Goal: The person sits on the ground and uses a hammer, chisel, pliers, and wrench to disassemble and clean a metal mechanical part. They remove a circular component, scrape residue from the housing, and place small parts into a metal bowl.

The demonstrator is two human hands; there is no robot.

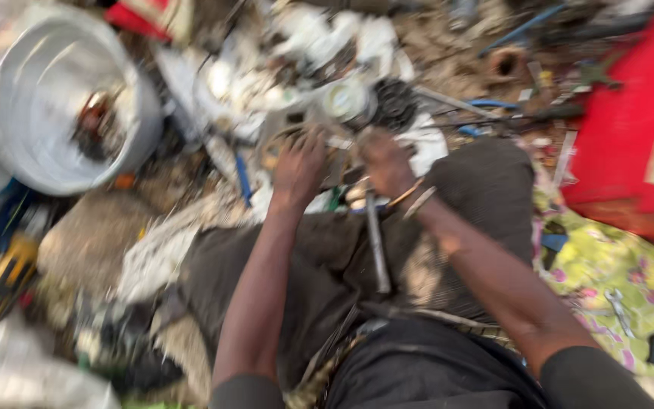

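The picture is motion-blurred. My left hand (299, 168) and my right hand (387, 163) reach forward over my knees onto a round metal part (289, 140) in a heap of scrap pieces (319, 60). Both hands rest on or grip it; the blur hides the exact hold. A bracelet sits on my right wrist. A long grey metal rod (377, 242) lies across my lap on dark trousers, just below my right hand. A dark toothed wheel (395, 102) lies just beyond my right hand.
A white plastic bucket (47, 106) lies tipped at the upper left. A red container (637, 136) stands at the right. A flowered yellow-green cloth (607, 273) with a wrench lies at the lower right. A yellow tool (1, 280) lies at the left.
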